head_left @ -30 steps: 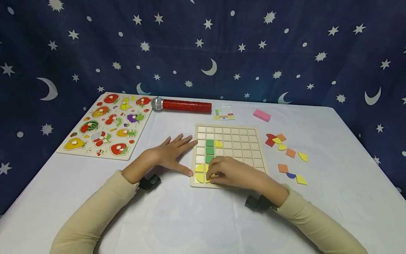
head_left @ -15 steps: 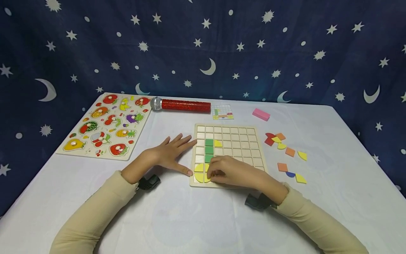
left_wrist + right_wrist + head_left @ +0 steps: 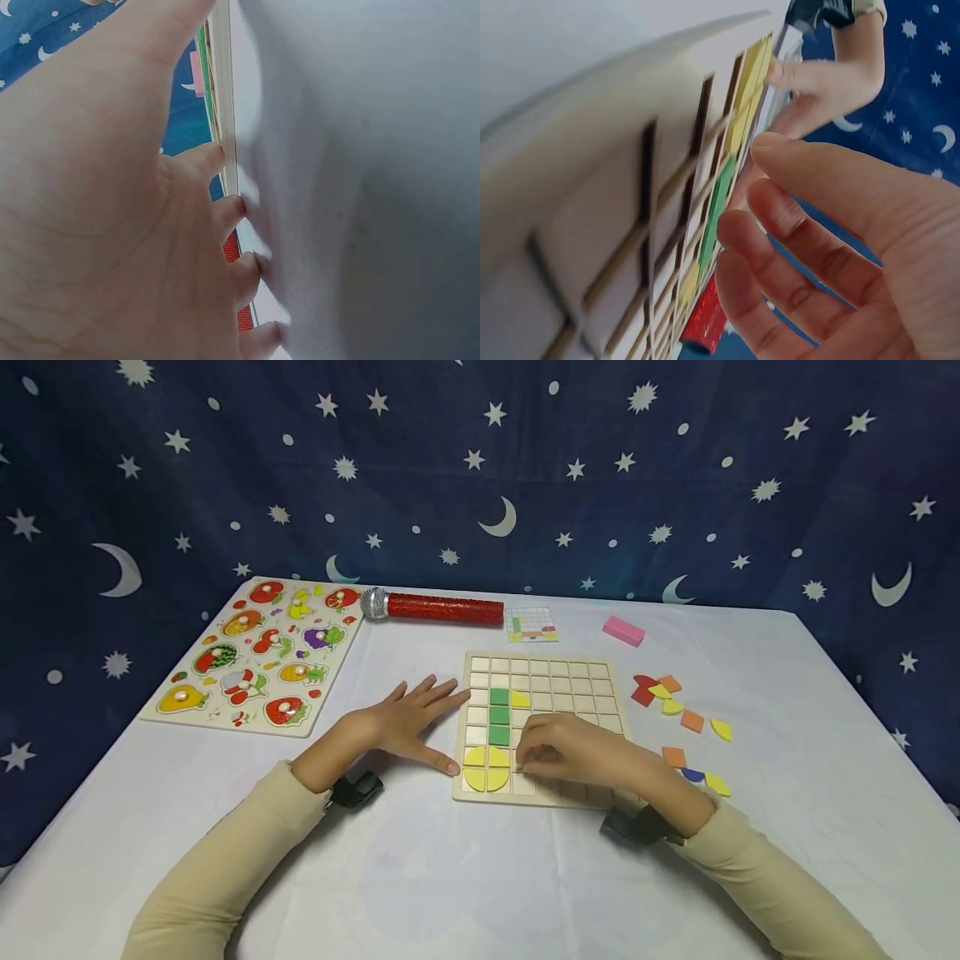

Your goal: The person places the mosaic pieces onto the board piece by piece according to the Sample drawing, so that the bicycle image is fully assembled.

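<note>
A wooden grid board point(image 3: 570, 681) lies on the table. Four yellow quarter-circle pieces are not counted here; several yellow quarter-circles point(image 3: 475, 778) form a full circle in its near left corner. Green squares point(image 3: 498, 715) run up the column above, and one yellow quarter-circle point(image 3: 519, 699) sits beside the top one. My left hand point(image 3: 405, 727) rests flat with spread fingers, thumb and index at the board's left edge. Over the board, right of the yellow circle, hovers my right hand point(image 3: 573, 747); its fingers are loosely bent, with nothing between thumb and fingertips in the right wrist view.
Loose red, orange, yellow and blue pieces point(image 3: 692, 721) lie right of the board. Behind it are a pattern card point(image 3: 531, 625), a pink block point(image 3: 623, 631) and a red microphone point(image 3: 446, 608). A fruit puzzle board point(image 3: 255, 652) lies at the left.
My right hand has drawn back to the right from the yellow circle, leaving its lower right quarter lying in the grid and uncovered. The left hand has stayed at the board's edge.
</note>
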The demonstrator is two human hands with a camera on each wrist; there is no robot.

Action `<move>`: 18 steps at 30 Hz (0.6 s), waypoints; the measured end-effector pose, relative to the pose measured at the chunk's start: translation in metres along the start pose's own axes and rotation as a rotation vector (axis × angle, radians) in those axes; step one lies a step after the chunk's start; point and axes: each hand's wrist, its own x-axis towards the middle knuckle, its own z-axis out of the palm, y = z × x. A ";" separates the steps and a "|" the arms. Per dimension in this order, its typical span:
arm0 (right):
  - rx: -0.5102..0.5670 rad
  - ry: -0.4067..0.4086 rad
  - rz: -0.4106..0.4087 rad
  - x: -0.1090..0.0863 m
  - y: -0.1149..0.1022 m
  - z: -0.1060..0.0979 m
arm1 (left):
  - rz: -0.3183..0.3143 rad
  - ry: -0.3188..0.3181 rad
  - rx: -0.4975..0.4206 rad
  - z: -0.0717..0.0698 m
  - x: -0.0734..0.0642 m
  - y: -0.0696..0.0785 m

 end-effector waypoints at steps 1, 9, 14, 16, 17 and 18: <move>0.004 0.004 0.013 -0.002 0.002 -0.002 | 0.002 0.001 -0.002 0.000 0.000 0.000; -0.012 0.040 0.114 -0.027 0.019 -0.017 | 0.006 0.008 -0.003 0.001 0.002 -0.002; -0.012 0.045 0.152 -0.039 0.029 -0.023 | -0.007 0.011 0.012 0.003 0.002 -0.005; -0.002 0.042 0.160 -0.045 0.034 -0.026 | 0.005 0.017 0.006 0.003 0.002 -0.004; -0.001 0.041 0.157 -0.049 0.036 -0.028 | 0.005 0.017 0.005 0.003 0.002 -0.004; -0.002 0.042 0.151 -0.052 0.039 -0.030 | 0.010 0.018 0.001 0.003 0.002 -0.003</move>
